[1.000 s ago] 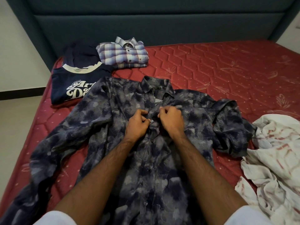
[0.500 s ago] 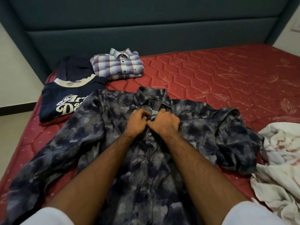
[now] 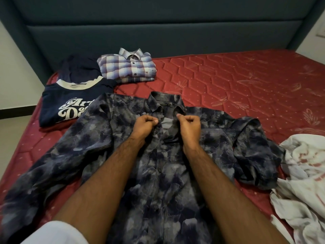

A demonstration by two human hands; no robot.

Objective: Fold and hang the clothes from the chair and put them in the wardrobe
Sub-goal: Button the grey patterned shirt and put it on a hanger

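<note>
A dark blue-grey patterned shirt (image 3: 98, 143) lies spread face up on the red mattress (image 3: 237, 85), sleeves out to both sides. My left hand (image 3: 145, 125) pinches the left front edge just below the collar. My right hand (image 3: 190, 125) pinches the right front edge, and the neck opening gapes a little between the two hands. A folded plaid shirt (image 3: 128, 67) and a folded navy T-shirt (image 3: 70, 103) with white lettering lie at the back left. A crumpled white cloth with red marks (image 3: 306, 173) lies at the right.
A dark teal padded headboard (image 3: 158, 32) runs along the far edge of the bed. Another dark folded garment (image 3: 79, 69) sits behind the navy T-shirt. Pale floor (image 3: 12, 134) shows past the mattress's left edge.
Both hands have moved up the shirt front from a mid-chest button to just under the collar, and they now sit slightly apart.
</note>
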